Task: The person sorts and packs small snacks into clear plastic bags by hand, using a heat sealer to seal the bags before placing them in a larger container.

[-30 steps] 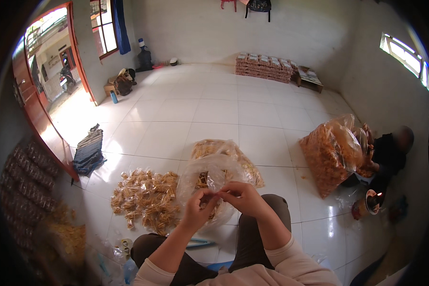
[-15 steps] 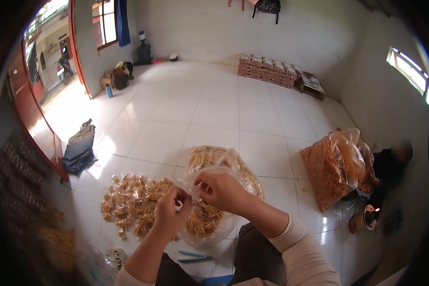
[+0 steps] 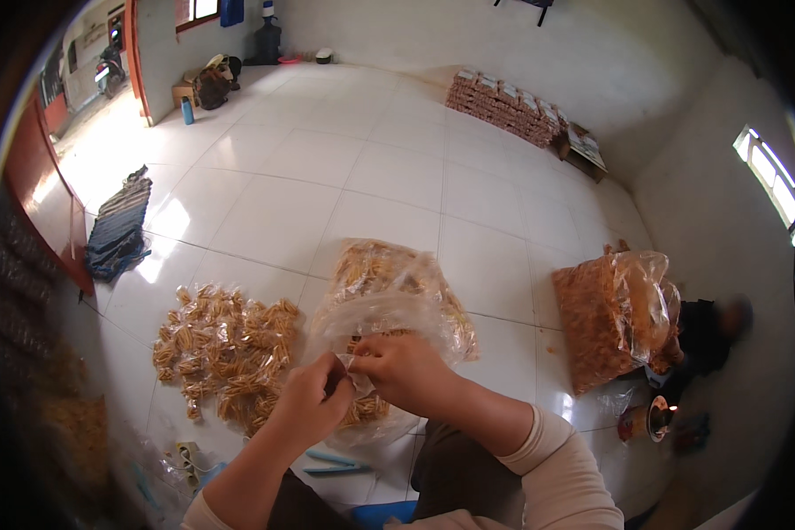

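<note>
My left hand point(image 3: 318, 397) and my right hand point(image 3: 396, 375) pinch a small clear plastic packet point(image 3: 359, 378) between their fingers, over an open large bag point(image 3: 375, 318) of yellow snack sticks. Behind it lies another large clear bag point(image 3: 384, 265) full of similar sticks. To the left is a heap point(image 3: 225, 349) of small packets holding sticks. Below my hands lies a light-blue long tool point(image 3: 336, 464), partly hidden by my arm.
On the right a person point(image 3: 693, 327) sits behind a big bag point(image 3: 592, 327) of orange snacks, beside a small flame point(image 3: 671, 408). A folded striped cloth point(image 3: 115, 230) lies near the open door point(image 3: 44, 203). Stacked packages point(image 3: 503, 106) stand along the back wall.
The view has shifted, so the door and bags sit differently. Both hands have moved leftward in the picture; the small packet between them stays held.
</note>
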